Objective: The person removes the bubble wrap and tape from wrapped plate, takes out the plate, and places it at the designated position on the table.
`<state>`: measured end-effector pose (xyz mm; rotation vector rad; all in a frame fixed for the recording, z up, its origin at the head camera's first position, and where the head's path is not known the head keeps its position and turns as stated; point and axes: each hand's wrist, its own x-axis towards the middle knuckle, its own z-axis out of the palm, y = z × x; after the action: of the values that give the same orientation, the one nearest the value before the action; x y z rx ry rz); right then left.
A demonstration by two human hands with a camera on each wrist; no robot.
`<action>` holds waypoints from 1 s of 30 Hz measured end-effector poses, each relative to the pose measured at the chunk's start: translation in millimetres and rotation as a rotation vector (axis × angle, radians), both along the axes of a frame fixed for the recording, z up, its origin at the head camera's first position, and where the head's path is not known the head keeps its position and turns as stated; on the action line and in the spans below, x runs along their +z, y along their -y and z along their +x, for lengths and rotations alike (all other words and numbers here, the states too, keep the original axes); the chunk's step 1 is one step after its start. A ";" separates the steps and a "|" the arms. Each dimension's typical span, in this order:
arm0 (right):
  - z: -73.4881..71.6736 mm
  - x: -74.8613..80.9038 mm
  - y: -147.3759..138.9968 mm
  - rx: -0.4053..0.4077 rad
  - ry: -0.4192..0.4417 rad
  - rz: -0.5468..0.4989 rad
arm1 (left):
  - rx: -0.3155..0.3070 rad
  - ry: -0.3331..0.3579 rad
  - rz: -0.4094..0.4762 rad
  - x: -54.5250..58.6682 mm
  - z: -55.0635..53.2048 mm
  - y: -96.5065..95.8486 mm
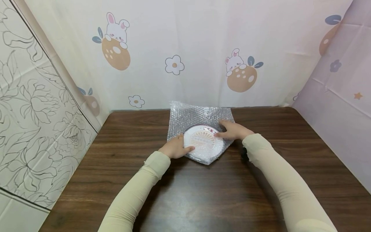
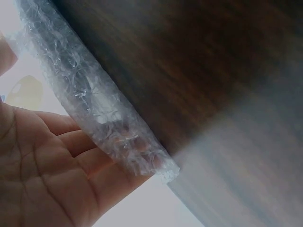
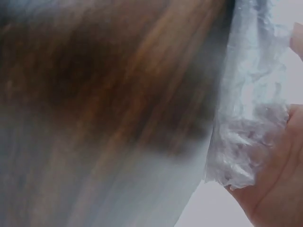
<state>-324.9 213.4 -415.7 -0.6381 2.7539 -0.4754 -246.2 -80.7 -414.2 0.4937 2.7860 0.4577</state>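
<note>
A round white plate (image 1: 200, 151) with red lettering and a fan-like pattern lies partly wrapped in clear bubble wrap (image 1: 191, 114). The wrap folds over its near part into a blunt point, while a wide flap spreads behind it. At the left edge, my left hand (image 1: 175, 147) grips the wrapped plate, thumb on top; in the left wrist view its fingers (image 2: 102, 175) run behind the wrap's edge. My right hand (image 1: 235, 130) holds the right side, thumb over the plate. The right wrist view shows its palm (image 3: 284, 175) against the crinkled wrap.
Everything lies on a dark wood-grain table (image 1: 191, 199), near its back edge. A pale curtain (image 1: 203, 38) with rabbit prints hangs right behind. To the left stands a white panel (image 1: 34, 129) with flower outlines. A small black object (image 1: 244, 154) sits at the right cuff.
</note>
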 end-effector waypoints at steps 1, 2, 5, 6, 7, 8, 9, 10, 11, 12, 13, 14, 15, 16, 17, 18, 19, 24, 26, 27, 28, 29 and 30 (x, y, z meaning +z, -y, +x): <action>0.8 1.2 -0.5 -0.007 -0.009 -0.010 | 0.000 -0.001 0.003 0.2 0.2 -0.1; 1.7 2.8 -1.1 -0.013 -0.019 -0.019 | 0.000 -0.002 0.004 0.4 0.2 -0.2; 3.9 7.1 -1.6 -0.032 -0.065 -0.039 | 0.001 -0.004 0.007 1.0 0.5 -0.5; 4.7 8.6 -1.4 -0.037 -0.077 -0.051 | 0.001 -0.005 0.009 1.0 0.6 -0.6; 5.3 9.7 -0.9 -0.047 -0.086 -0.063 | 0.002 -0.007 0.010 0.9 0.5 -0.6; 6.1 11.1 -0.2 -0.049 -0.098 -0.073 | 0.002 -0.008 0.009 0.8 0.5 -0.7; 6.6 11.9 0.8 -0.056 -0.104 -0.079 | 0.002 -0.009 0.010 0.5 0.4 -0.7; 7.2 12.7 1.7 -0.056 -0.114 -0.085 | 0.002 -0.009 0.011 0.3 0.2 -0.7; 7.8 13.4 2.9 -0.055 -0.123 -0.091 | 0.002 -0.009 0.010 0.2 0.0 -0.7; 8.3 14.1 4.4 -0.049 -0.129 -0.101 | 0.002 -0.010 0.010 0.1 -0.2 -0.7; 8.7 14.6 6.3 -0.040 -0.138 -0.107 | 0.003 -0.009 0.010 -0.2 -0.6 -0.6; 9.7 15.3 8.4 -0.027 -0.148 -0.111 | 0.004 -0.007 0.009 -0.5 -0.9 -0.4; 10.7 15.9 10.7 -0.013 -0.158 -0.122 | 0.004 -0.005 0.007 -0.7 -1.2 -0.3; 12.0 16.7 13.1 0.005 -0.170 -0.134 | 0.005 -0.001 0.003 -0.6 -1.4 -0.3; 13.6 17.7 15.8 0.019 -0.178 -0.146 | 0.006 0.001 0.002 -0.7 -1.5 -0.2; 15.5 18.6 18.6 0.039 -0.188 -0.156 | 0.007 0.005 0.001 -0.6 -1.5 -0.1; 17.1 19.0 21.2 0.051 -0.195 -0.162 | 0.007 0.009 -0.001 -0.6 -1.6 -0.1; 25.7 19.5 32.3 0.104 -0.186 -0.155 | -0.004 0.017 0.011 1.1 -1.2 0.6; 28.4 18.4 35.5 0.119 -0.169 -0.149 | -0.014 0.015 0.024 2.1 -0.8 1.4; 29.7 18.0 37.0 0.127 -0.164 -0.146 | -0.019 0.011 0.031 2.5 -0.7 2.0; 30.8 17.4 38.1 0.136 -0.158 -0.145 | -0.024 0.008 0.038 2.7 -0.8 2.4; 32.2 17.2 39.0 0.142 -0.153 -0.143 | -0.028 0.006 0.042 2.9 -0.7 2.8; 32.9 16.7 39.7 0.151 -0.151 -0.143 | -0.031 0.005 0.043 3.1 -0.6 3.3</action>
<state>-292.1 173.7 -399.0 -0.9447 2.8010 -0.6166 -246.9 -84.1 -411.1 0.5438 2.7652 0.5121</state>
